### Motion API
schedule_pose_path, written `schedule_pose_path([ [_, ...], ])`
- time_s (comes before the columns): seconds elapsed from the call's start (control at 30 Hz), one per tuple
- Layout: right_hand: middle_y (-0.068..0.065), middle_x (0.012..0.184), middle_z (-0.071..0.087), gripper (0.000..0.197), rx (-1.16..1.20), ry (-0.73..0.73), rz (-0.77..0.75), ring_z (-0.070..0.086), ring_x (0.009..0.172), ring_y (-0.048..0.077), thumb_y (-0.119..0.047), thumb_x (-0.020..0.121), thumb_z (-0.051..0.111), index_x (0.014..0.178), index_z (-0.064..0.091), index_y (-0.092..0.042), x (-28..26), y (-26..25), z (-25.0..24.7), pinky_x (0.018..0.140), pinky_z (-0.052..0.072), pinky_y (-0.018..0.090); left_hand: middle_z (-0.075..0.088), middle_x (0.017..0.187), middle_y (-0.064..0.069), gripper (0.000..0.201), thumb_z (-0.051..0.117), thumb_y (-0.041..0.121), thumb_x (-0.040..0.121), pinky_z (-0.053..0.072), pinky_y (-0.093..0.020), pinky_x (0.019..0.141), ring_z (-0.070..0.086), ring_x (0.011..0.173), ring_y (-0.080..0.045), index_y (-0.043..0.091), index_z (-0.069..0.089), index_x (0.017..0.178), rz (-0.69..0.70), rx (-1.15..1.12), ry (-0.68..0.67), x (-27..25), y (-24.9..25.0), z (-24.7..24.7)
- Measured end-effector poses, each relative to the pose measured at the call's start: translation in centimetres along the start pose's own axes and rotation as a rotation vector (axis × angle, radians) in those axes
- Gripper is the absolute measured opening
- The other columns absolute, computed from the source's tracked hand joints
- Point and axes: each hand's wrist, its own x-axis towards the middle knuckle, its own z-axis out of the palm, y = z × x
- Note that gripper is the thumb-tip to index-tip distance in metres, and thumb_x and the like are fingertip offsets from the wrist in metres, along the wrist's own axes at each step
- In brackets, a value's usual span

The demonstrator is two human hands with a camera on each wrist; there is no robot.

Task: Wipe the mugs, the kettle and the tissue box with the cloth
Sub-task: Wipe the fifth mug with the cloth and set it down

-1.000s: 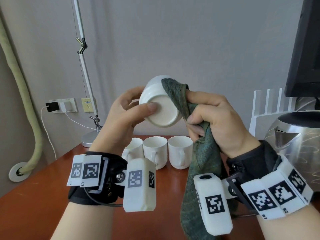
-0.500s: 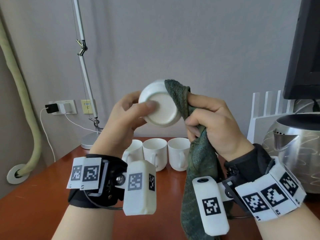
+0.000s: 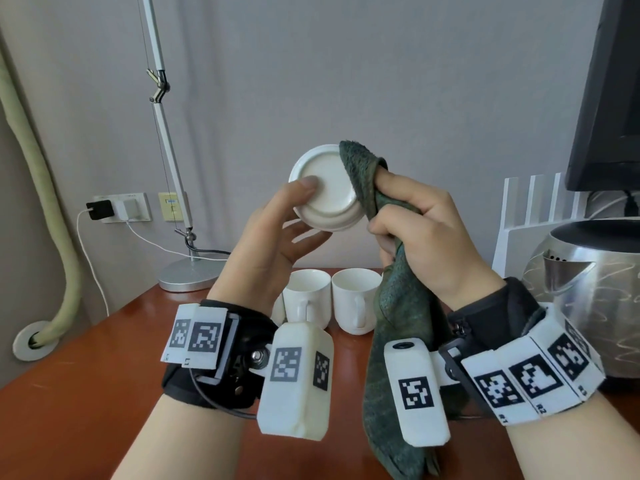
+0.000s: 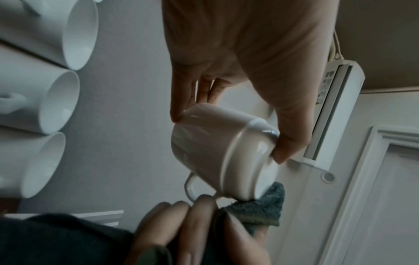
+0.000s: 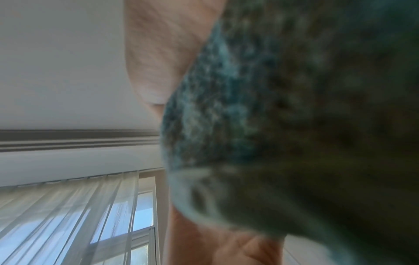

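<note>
While left hand (image 3: pixel 277 237) pinches the mug (image 3: pixel 325 192) lightly, right hand (image 3: pixel 426 237) grips cloth (image 3: pixel 363 174); hard rubbing could dislodge it.

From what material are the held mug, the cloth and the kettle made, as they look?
Held mug: probably glazed white ceramic; smooth, glossy, with a raised foot ring under its base.
Cloth: looks like terry or microfibre fabric; dark green, fuzzy, hanging limp from the right hand.
Kettle: apparently polished metal, perhaps stainless steel; mirror-like silver body with wavy reflections. Its dark top could be plastic.
</note>
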Motion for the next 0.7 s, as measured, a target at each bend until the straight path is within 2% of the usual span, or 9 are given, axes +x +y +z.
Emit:
schedule_pose_path([
  [0.1,-0.005,0.044,0.028,0.023,0.032,-0.001,0.031,0.026,0.042,0.013,-0.001,0.068,0.045,0.084,0.051,0.014,0.1,0.1,-0.9,0.044,0.022,0.022,0.069,0.112,-0.016,0.075,0.077,0.041,0.054,0.054,-0.042,0.097,0.067,0.109,-0.029,0.003,0.064,0.117,0.049,0.121,0.008,0.1,0.2,0.0],
  [0.27,-0.001,0.046,0.026,0.018,-0.039,-0.014,0.023,0.025,0.046,0.013,-0.002,0.066,0.046,0.076,0.061,0.000,0.0,-0.1,-0.8,0.048,0.020,0.028,0.064,0.121,-0.019,0.090,0.084,0.038,0.046,0.050,-0.059,0.096,0.063,0.112,-0.036,0.006,0.057,0.125,0.233,0.282,0.087,0.3,1.1,-0.9],
  [0.3,0.000,0.047,0.025,0.016,-0.046,-0.007,0.009,0.024,0.047,0.014,-0.002,0.066,0.046,0.069,0.062,-0.006,-0.1,-0.1,-0.8,0.049,0.019,0.030,0.063,0.123,-0.019,0.091,0.084,0.038,0.045,0.051,-0.055,0.096,0.061,0.115,-0.035,0.007,0.057,0.126,0.276,0.306,0.097,0.4,1.2,-1.1],
  [0.37,-0.001,0.046,0.023,0.028,-0.050,0.030,-0.023,0.021,0.046,0.015,-0.001,0.066,0.045,0.053,0.063,-0.019,-0.2,-0.2,-1.0,0.048,0.018,0.027,0.059,0.126,-0.014,0.094,0.081,0.041,0.044,0.054,-0.029,0.090,0.057,0.120,-0.024,0.014,0.053,0.130,0.364,0.357,0.122,0.4,1.3,-1.5],
  [0.43,0.000,0.044,0.021,0.037,-0.023,0.101,-0.039,0.019,0.044,0.018,0.000,0.065,0.044,0.053,0.068,-0.026,-0.2,-0.1,-1.2,0.046,0.020,0.024,0.050,0.128,-0.004,0.089,0.078,0.043,0.045,0.049,-0.014,0.089,0.051,0.120,-0.006,0.035,0.047,0.127,0.442,0.421,0.143,0.0,1.4,-1.9],
  [0.5,0.012,0.048,0.017,0.028,0.010,0.154,-0.059,0.017,0.048,0.030,0.000,0.066,0.044,0.067,0.071,-0.006,-0.2,0.1,-1.4,0.046,0.018,0.030,0.041,0.123,0.010,0.079,0.077,0.045,0.047,0.047,-0.016,0.097,0.045,0.116,0.009,0.048,0.042,0.118,0.521,0.513,0.139,-0.6,1.6,-1.8],
  [0.57,0.018,0.053,0.016,0.020,0.010,0.155,-0.084,0.016,0.051,0.036,0.001,0.067,0.043,0.075,0.053,0.016,-0.1,0.3,-1.4,0.046,0.018,0.036,0.034,0.118,0.017,0.079,0.077,0.043,0.051,0.044,-0.015,0.102,0.040,0.115,0.013,0.042,0.041,0.121,0.616,0.610,0.126,-0.8,1.6,-1.7],
  [0.67,0.013,0.051,0.018,0.025,-0.009,0.129,-0.131,0.018,0.049,0.031,0.002,0.069,0.043,0.084,0.056,0.018,-0.2,0.4,-1.1,0.045,0.018,0.036,0.030,0.118,0.015,0.085,0.082,0.031,0.056,0.040,-0.015,0.105,0.037,0.117,0.007,0.023,0.040,0.130,0.733,0.707,0.118,-0.6,1.4,-1.7],
  [0.7,0.008,0.048,0.020,0.028,-0.012,0.125,-0.139,0.020,0.048,0.027,0.001,0.069,0.043,0.086,0.064,0.010,-0.3,0.4,-0.9,0.045,0.019,0.034,0.030,0.118,0.013,0.086,0.084,0.025,0.057,0.039,-0.015,0.105,0.037,0.117,0.005,0.017,0.041,0.131,0.756,0.733,0.125,-0.5,1.3,-1.7],
])
